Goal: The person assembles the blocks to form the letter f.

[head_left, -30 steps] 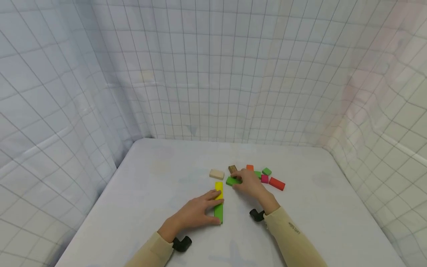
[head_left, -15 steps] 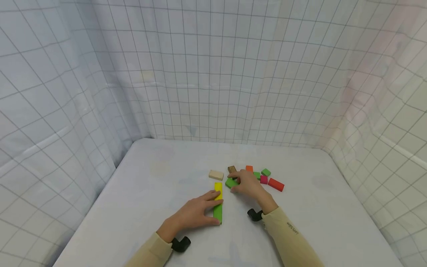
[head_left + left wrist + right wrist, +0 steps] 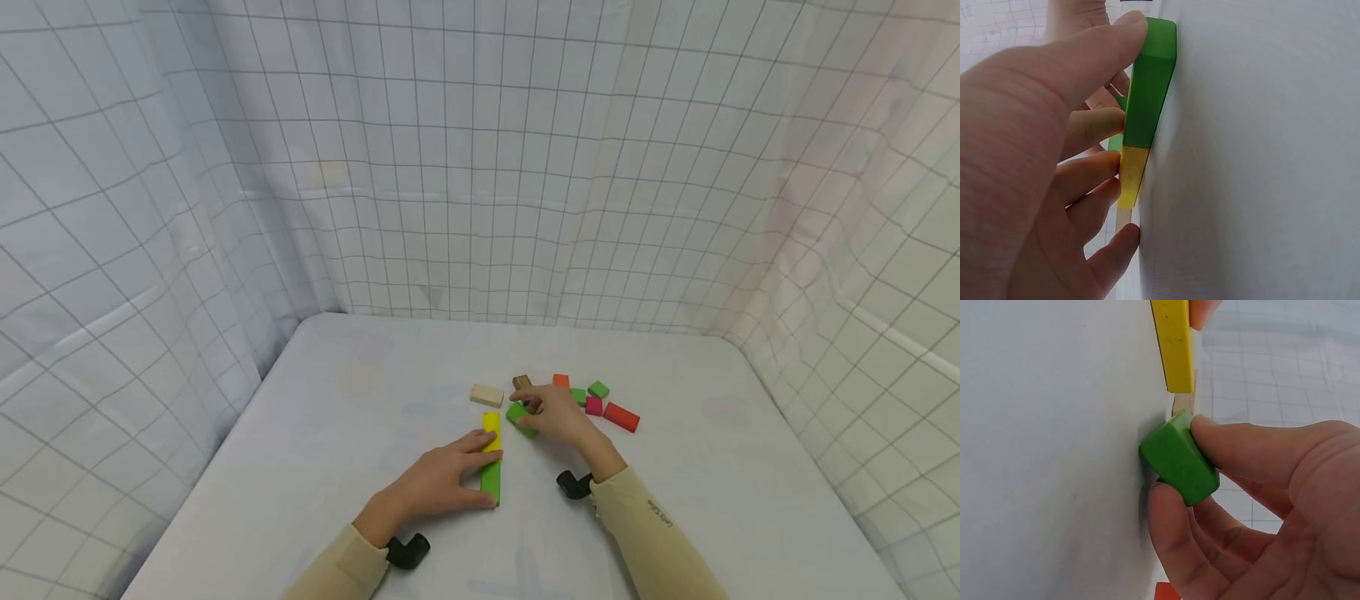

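Note:
My left hand [image 3: 433, 482] rests beside a row of two blocks, a yellow block [image 3: 491, 421] end to end with a long green block [image 3: 491, 482]. In the left wrist view its thumb touches the near end of the green block, and fairly straight fingers lie along the side of the row. My right hand [image 3: 564, 417] pinches a smaller green block [image 3: 1179, 461] between thumb and fingers. That block is tilted, just right of the yellow block's far end. Beyond it lies a brown block [image 3: 522, 382], partly hidden by the right hand.
A cream block [image 3: 487, 395] lies beyond the yellow one. Right of the right hand are an orange block [image 3: 561, 380], two small green blocks [image 3: 598, 389], a magenta cube [image 3: 594, 406] and a red block [image 3: 622, 417]. Gridded white curtains [image 3: 480, 167] enclose the white table [image 3: 360, 367].
The small green block in my right hand has turned, its right end swinging towards me, and has shifted slightly nearer. My left hand stays on the yellow and green row.

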Motion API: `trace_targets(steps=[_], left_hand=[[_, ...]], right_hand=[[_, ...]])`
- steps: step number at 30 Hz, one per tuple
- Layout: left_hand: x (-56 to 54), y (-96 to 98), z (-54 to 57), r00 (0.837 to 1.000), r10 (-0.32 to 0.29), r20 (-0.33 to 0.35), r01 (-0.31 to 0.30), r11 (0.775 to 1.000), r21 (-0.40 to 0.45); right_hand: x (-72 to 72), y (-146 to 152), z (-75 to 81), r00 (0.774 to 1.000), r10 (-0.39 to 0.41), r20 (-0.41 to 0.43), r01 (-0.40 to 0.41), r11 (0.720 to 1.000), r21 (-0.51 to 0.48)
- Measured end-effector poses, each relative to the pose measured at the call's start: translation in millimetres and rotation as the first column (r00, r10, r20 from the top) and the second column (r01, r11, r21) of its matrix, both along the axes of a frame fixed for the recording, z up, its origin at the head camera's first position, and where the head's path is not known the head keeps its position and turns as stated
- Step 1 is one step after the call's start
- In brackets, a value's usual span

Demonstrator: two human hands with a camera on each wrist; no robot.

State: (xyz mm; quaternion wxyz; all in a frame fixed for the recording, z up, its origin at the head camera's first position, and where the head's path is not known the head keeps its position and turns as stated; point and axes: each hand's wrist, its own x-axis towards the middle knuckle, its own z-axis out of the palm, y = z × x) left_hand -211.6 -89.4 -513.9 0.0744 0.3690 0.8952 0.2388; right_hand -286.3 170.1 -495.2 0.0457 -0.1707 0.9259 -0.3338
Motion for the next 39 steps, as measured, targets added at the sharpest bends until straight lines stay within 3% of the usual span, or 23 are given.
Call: trace_targets(steps=[4, 9, 14, 20, 29, 34, 39], left_hand=[[0.4, 0.4, -0.5, 1.000, 0.003, 0.005, -0.003, 1.000, -0.002], [0.9, 1.4, 0.0, 1.000, 0.008, 0.001, -0.008, 1.000, -0.013], [1.4, 2.6, 1.9, 1.000, 0.008, 0.002, -0.008, 1.000, -0.014], [1.5, 3.1, 2.5, 1.000, 0.004, -0.009, -0.004, 1.000, -0.009], [-0.8, 1.7, -0.9, 1.000, -0.001, -0.031, 0.001, 1.000, -0.006], [-0.3, 1.9, 0.0, 0.999, -0.008, -0.032, 0.007, 1.000, -0.005], [0.0, 1.9, 1.0, 0.999, -0.018, -0.044, 0.018, 1.000, -0.001]], right_hand=[[-0.5, 0, -0.2, 0.998, -0.063, 0.032, 0.065, 0.996, -0.061], [-2.6, -5, 2.4, 0.982, -0.183, 0.044, 0.188, 0.967, -0.172], [-5.3, -12, 2.8, 0.965, -0.263, -0.019, 0.252, 0.943, -0.216], [-10.4, -23, 2.1, 0.933, -0.341, -0.113, 0.321, 0.933, -0.162], [-23.1, -42, 0.8, 0.908, -0.367, -0.203, 0.360, 0.930, -0.075], [-24.6, -51, 1.9, 0.910, -0.341, -0.235, 0.337, 0.940, -0.061], [-25.1, -57, 0.9, 0.917, -0.337, -0.214, 0.332, 0.941, -0.060]])
